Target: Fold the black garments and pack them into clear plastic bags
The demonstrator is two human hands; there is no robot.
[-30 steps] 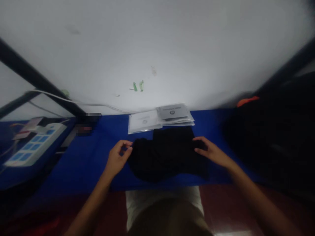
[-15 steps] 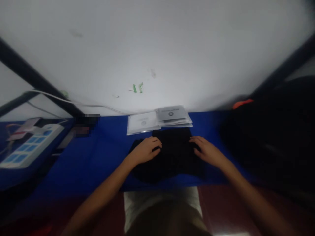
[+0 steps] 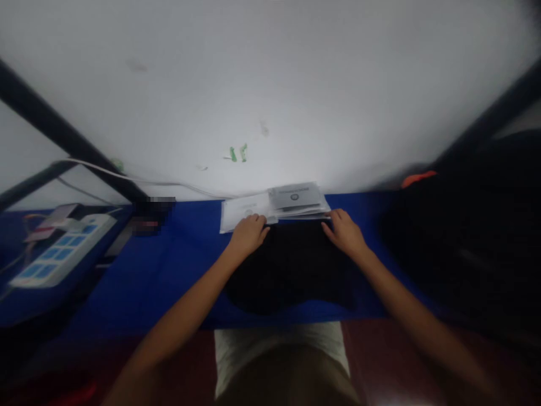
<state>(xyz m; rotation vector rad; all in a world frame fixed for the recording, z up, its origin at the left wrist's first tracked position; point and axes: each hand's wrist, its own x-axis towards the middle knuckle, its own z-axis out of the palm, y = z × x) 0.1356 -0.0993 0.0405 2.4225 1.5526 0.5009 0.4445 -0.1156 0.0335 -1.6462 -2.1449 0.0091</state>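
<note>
A black garment (image 3: 291,268) lies folded on the blue table cover (image 3: 169,265) in front of me. My left hand (image 3: 247,232) rests on its far left corner, fingers curled down onto the cloth. My right hand (image 3: 344,231) lies on its far right corner, fingers stretched forward and flat. Just beyond both hands is a stack of clear plastic packets with printed inserts (image 3: 274,206), close to my fingertips.
A big pile of black cloth (image 3: 460,237) with an orange piece (image 3: 418,178) fills the right side. A white power strip with blue sockets (image 3: 63,248) sits at left, its cable running along the white wall. Dark frame bars slant at both sides.
Both hands have slid forward over the black garment, from its near and middle parts to its far edge by the packets. The left hand came in from the garment's left side.
</note>
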